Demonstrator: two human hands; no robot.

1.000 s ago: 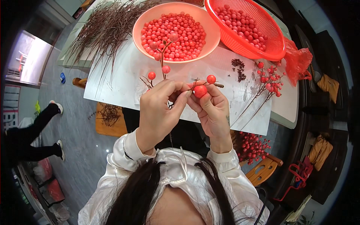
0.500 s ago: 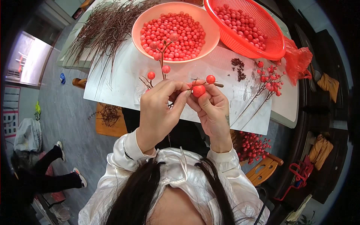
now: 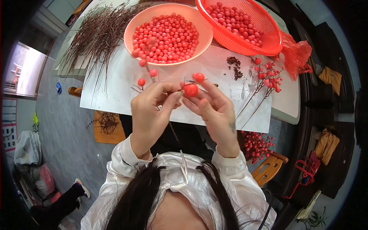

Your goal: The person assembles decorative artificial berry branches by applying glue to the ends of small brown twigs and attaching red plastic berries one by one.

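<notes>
My left hand (image 3: 150,109) pinches an artificial berry branch (image 3: 153,73), a thin brown stem with red and pink beads at its tips. Part of the stem is hidden behind the fingers, and its lower end hangs below the hand. Just right of the pinch, a large red berry (image 3: 191,90) and a smaller red berry (image 3: 199,77) sit on short twigs. My right hand (image 3: 218,115) is beside them with its fingers apart and its thumb away from the large berry. Whether a right fingertip still touches a twig is hard to see.
A pale pink bowl (image 3: 127,44) of berries and a red colander (image 3: 274,40) of berries stand at the back. Bare brown twigs (image 3: 97,32) lie back left. Berry branches (image 3: 268,78) and dark scraps (image 3: 234,68) lie on the right. Wooden chairs (image 3: 270,170) flank the table.
Both hands and the branch have shifted slightly left in view. My right thumb and fingers have come away from the large berry and spread. A person's legs at lower left have moved.
</notes>
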